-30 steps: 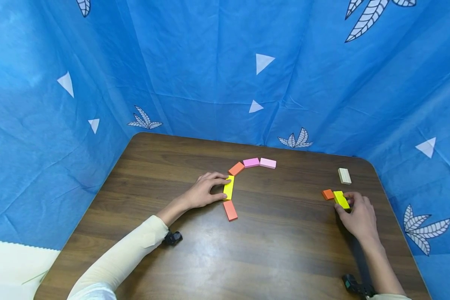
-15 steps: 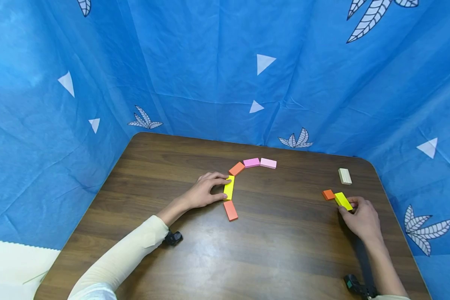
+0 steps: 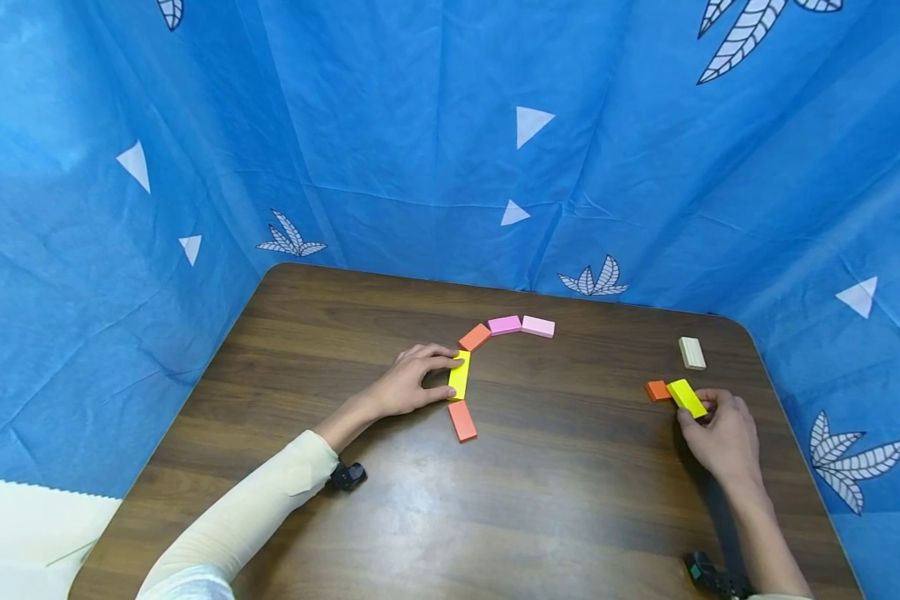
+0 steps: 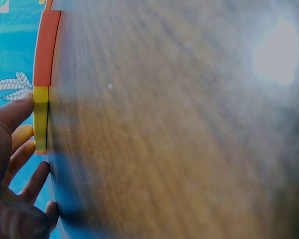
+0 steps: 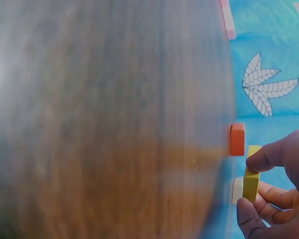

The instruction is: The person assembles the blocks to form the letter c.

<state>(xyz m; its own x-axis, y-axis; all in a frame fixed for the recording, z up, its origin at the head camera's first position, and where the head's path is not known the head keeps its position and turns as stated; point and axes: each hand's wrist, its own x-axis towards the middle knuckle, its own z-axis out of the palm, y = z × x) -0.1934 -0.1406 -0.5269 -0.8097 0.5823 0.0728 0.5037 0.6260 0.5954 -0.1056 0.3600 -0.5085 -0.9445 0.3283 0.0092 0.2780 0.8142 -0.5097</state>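
My left hand (image 3: 408,385) grips a yellow block (image 3: 459,374) lying flat in a curved row with an orange block (image 3: 462,420) below it, another orange block (image 3: 475,337) above, then a magenta block (image 3: 505,324) and a pink block (image 3: 537,327). The left wrist view shows fingers (image 4: 12,117) against that yellow block (image 4: 40,118). My right hand (image 3: 720,433) pinches a second yellow block (image 3: 687,397), lifted slightly off the table beside a small orange block (image 3: 657,390). In the right wrist view thumb and fingers (image 5: 274,157) hold this yellow block (image 5: 250,179).
A pale wooden block (image 3: 692,352) lies near the table's far right corner. The brown wooden table (image 3: 420,517) is enclosed by blue patterned cloth (image 3: 420,150). Black wrist straps (image 3: 345,475) sit on both forearms.
My right hand has raised the yellow block a little and tilted it, shifting slightly right. The left hand and the curved row have stayed put.
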